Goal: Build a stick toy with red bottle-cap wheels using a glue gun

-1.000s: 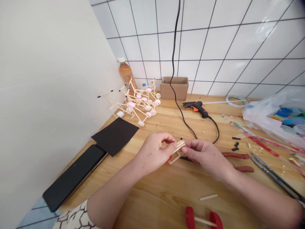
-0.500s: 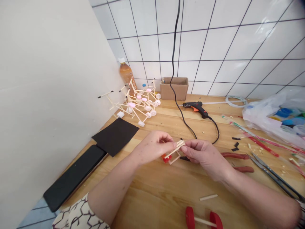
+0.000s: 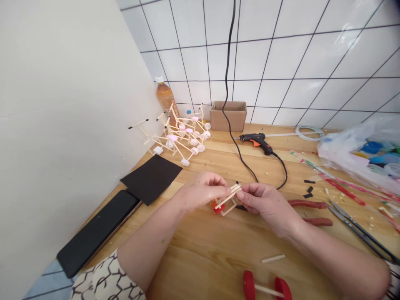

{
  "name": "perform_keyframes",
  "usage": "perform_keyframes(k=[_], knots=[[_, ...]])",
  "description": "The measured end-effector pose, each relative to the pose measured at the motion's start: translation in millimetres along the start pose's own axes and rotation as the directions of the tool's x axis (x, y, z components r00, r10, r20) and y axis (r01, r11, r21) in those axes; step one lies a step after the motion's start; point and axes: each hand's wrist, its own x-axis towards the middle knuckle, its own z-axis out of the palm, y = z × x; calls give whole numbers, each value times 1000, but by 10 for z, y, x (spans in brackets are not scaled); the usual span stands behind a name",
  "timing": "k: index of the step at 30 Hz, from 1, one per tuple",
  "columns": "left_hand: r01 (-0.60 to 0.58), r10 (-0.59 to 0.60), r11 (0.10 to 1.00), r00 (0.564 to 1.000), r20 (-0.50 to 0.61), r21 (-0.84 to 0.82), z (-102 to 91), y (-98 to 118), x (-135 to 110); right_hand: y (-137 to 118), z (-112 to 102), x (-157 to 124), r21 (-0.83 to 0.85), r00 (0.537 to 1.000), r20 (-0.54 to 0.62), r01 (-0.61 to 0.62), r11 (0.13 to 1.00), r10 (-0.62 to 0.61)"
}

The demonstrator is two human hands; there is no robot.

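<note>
Between my hands is a small wooden stick frame with a red bottle cap at its lower left and a black bit at its top end. My left hand pinches the frame from the left with thumb and fingers. From the right, my right hand is closed with thumb and fingertips at the frame's upper end. Behind the right hand lie red-handled pliers, their jaws partly hidden. Nearer me are a loose stick and two red caps joined by a stick axle.
Several stick models with white caps stand at the back left by a drink bottle. A glue gun with its cord lies behind my hands. Scissors and a plastic bag are right; a phone and black sheet left.
Both hands stay on the stick frame, which has barely shifted. The left fingers have moved very slightly; everything else on the table lies as before.
</note>
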Motion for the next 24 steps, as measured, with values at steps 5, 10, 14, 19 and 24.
perform_keyframes(k=[5, 10, 14, 19, 24], knots=[[-13, 13, 1000, 1000, -8, 2, -19, -8, 17, 5, 16, 12, 5, 1000, -2, 0, 1000, 0], [-17, 17, 1000, 997, 75, -11, -46, -4, 35, -2, 29, 13, 12, 1000, -7, -11, 1000, 12], [-20, 23, 999, 996, 82, -31, -50, 10, 36, -1, 38, 17, 14, 1000, -15, -15, 1000, 15], [-34, 37, 999, 994, 105, -30, -53, 10, 44, 6, 37, 15, 19, 1000, -16, -8, 1000, 9], [-39, 44, 998, 992, 119, -41, -64, 3, 54, 7, 38, 14, 3, 1000, -9, -4, 1000, 4]])
